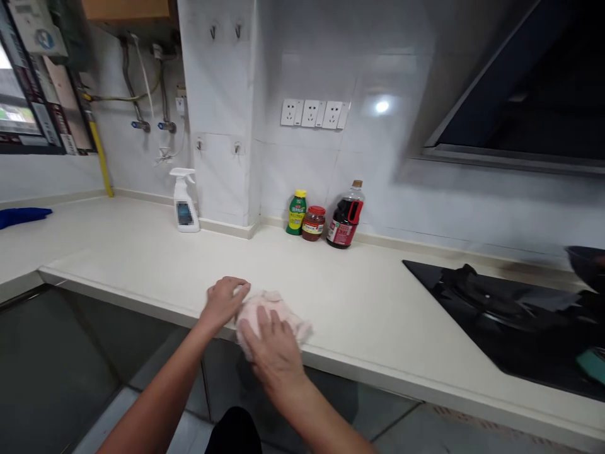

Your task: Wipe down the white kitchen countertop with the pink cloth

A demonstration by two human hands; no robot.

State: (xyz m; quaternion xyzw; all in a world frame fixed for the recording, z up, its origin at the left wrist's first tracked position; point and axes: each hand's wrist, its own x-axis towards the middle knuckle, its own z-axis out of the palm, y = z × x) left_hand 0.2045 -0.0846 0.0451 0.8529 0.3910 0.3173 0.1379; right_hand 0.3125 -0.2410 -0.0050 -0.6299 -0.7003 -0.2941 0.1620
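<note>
A pale pink cleaning cloth [295, 321] lies bunched at the front edge of the white countertop [378, 302], part of it hanging over the edge. My right hand [274, 343] presses down on the cloth, its fingers bent into the fabric. Just left of the cloth is my left hand [224, 301], palm down over the counter with its fingers loosely bent and nothing visible in them. Whether its fingertips touch the cloth's edge is unclear.
Against the wall stand a white spray bottle [186, 205], a green bottle [297, 214], a red-lidded jar [313, 224] and a dark sauce bottle [345, 221]. A black gas hob [496, 315] is at right, under a range hood [529, 94]. A blue cloth [23, 216] lies far left.
</note>
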